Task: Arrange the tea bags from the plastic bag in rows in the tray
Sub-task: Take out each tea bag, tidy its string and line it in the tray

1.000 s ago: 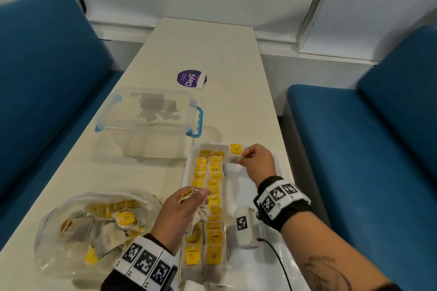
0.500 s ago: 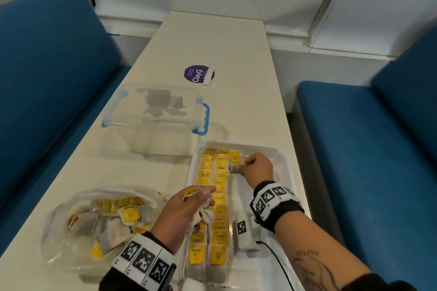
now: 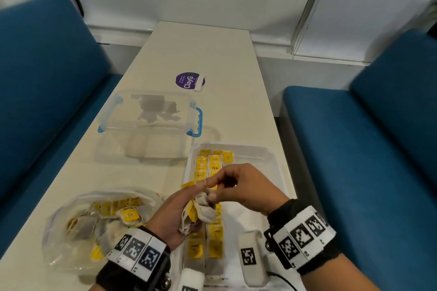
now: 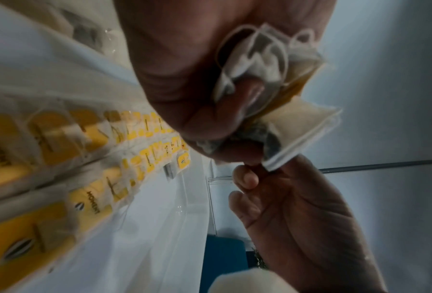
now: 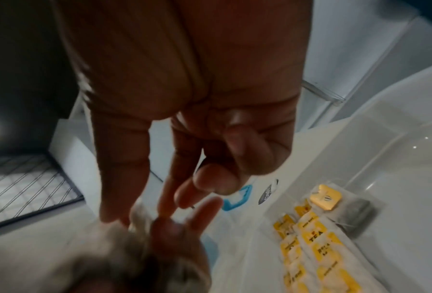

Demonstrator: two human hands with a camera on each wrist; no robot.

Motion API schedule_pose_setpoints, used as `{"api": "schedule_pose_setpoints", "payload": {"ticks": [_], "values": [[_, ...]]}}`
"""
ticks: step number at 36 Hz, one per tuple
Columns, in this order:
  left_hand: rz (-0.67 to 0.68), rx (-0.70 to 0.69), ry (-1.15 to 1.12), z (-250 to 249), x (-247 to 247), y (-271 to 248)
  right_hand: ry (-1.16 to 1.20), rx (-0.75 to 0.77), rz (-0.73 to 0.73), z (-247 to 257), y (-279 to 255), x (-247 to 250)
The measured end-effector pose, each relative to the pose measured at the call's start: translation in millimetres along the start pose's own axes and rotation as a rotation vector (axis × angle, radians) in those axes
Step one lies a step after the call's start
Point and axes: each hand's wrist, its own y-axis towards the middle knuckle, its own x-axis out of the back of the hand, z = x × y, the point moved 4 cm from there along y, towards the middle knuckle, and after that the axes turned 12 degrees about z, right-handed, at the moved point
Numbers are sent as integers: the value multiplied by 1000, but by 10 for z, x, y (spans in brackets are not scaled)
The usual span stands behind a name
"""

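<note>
A white tray (image 3: 262, 172) lies at the near right of the table. Two rows of yellow-tagged tea bags (image 3: 214, 168) run along its left side, and a single tea bag (image 3: 228, 157) lies beside them at the far end. Over the tray's near half my left hand (image 3: 189, 203) grips a bunch of tea bags (image 3: 203, 214), also seen bunched in the palm (image 4: 260, 59). My right hand (image 3: 210, 189) meets it from the right and pinches the corner of one tea bag (image 4: 297, 138) in that bunch. The plastic bag (image 3: 101, 222) with several tea bags lies at the near left.
A clear lidded box with blue handles (image 3: 151, 113) stands just beyond the tray and the plastic bag. Farther back a round purple sticker (image 3: 189, 80) marks the table. Blue benches (image 3: 47, 78) (image 3: 354, 160) flank the narrow table on both sides.
My right hand left the single tea bag at the tray's far end and drew back to the bunch in my left hand. The left hand rose slightly.
</note>
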Motion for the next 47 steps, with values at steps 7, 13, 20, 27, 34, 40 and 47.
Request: {"api": "schedule_pose_setpoints", "payload": {"ticks": [7,13,20,27,34,40,47], "values": [[-16,-5,151,-1,-31,-45,3,126,-157,-44,-128,-124],[29,-96,127,-20,-133,-103,74,119,-271,-129,-195,-105],[-25,-129,127,-43,-142,-145,170,87,-279,-134,-256,-92],[-89,-112,135,-55,-104,-168,202,77,-275,-158,-275,-110],[-42,-84,46,-30,-147,-162,254,78,-187,-122,-271,-111],[-17,3,14,-34,-185,-211,110,43,40,-105,-250,-139],[10,28,-18,-38,-161,-197,48,80,-36,-103,-246,-53]]}}
